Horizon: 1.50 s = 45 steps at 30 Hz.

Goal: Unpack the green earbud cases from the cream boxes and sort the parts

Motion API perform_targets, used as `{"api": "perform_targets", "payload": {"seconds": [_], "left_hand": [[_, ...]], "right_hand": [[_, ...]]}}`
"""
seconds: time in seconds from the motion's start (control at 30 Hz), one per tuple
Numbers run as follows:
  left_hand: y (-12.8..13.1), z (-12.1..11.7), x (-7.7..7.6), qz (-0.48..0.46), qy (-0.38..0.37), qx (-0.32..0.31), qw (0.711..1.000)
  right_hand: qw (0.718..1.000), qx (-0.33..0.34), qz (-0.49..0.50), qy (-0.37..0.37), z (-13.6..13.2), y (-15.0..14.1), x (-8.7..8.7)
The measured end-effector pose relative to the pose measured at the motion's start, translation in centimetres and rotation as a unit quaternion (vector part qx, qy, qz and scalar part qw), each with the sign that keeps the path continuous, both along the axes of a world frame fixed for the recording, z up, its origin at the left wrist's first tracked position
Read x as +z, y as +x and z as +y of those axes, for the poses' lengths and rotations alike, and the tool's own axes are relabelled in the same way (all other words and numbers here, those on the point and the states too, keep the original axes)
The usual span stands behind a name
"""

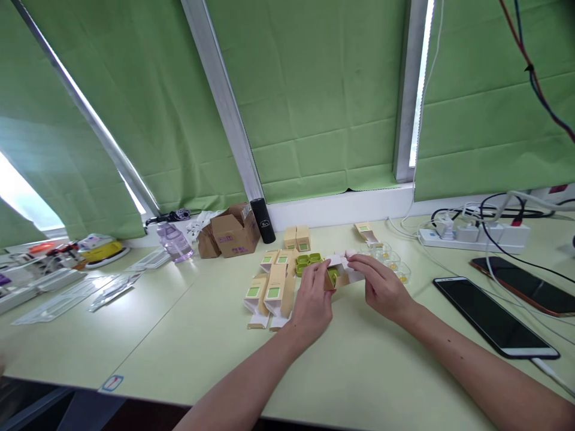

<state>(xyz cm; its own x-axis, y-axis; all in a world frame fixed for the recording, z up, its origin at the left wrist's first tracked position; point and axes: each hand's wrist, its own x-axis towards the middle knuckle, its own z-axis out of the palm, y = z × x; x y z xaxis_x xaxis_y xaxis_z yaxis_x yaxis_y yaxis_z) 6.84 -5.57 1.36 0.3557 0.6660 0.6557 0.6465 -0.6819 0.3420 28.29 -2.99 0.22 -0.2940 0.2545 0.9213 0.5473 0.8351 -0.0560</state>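
Note:
My left hand (312, 302) is closed around a small kraft-paper box (343, 278) with its white-lined flaps raised. Inside the box a green plastic piece (333, 274) shows. On the box's right side, the fingers of my right hand (384, 287) pinch a white flap (356, 275). Just beyond my left hand sit green plastic containers (308, 260) in a cluster. Several kraft boxes (277, 282) with green label squares lie to the left, some with flaps hanging out. Behind my right hand are clear round plastic cups (387, 254), partly hidden.
Two kraft boxes (297, 237) and a flattened one (366, 232) lie farther back. A brown carton (234, 232), a black cylinder (263, 220) and a clear bottle (175, 242) stand behind left. To the right are phones (494, 314), cables and a white power strip (471, 238).

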Motion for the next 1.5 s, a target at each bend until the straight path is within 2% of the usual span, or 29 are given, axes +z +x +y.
{"api": "perform_targets", "payload": {"seconds": [0.17,0.3,0.57,0.93,1.27,1.5], "left_hand": [[0.0,0.2,-0.3,-0.003,0.007,0.006,1.000],[-0.1,0.3,-0.5,-0.010,0.006,0.005,1.000],[-0.3,0.5,-0.5,-0.026,0.005,0.013,1.000],[-0.3,0.3,-0.5,-0.037,-0.011,0.010,0.999],[-0.3,0.5,-0.6,-0.007,0.019,0.021,1.000],[-0.1,0.1,-0.4,0.038,0.040,0.017,0.998]], "right_hand": [[0.999,-0.031,-0.014,-0.040,0.0,-0.5,-0.1],[0.996,-0.016,-0.024,-0.082,-0.5,-1.2,0.1],[0.989,0.000,0.030,-0.142,-1.0,-1.5,0.1],[0.989,0.017,-0.050,-0.137,-1.4,-1.9,0.1],[0.978,0.051,0.029,-0.201,-1.1,-2.0,-0.3],[0.964,0.025,0.110,-0.240,-1.0,-3.2,-0.5]]}}
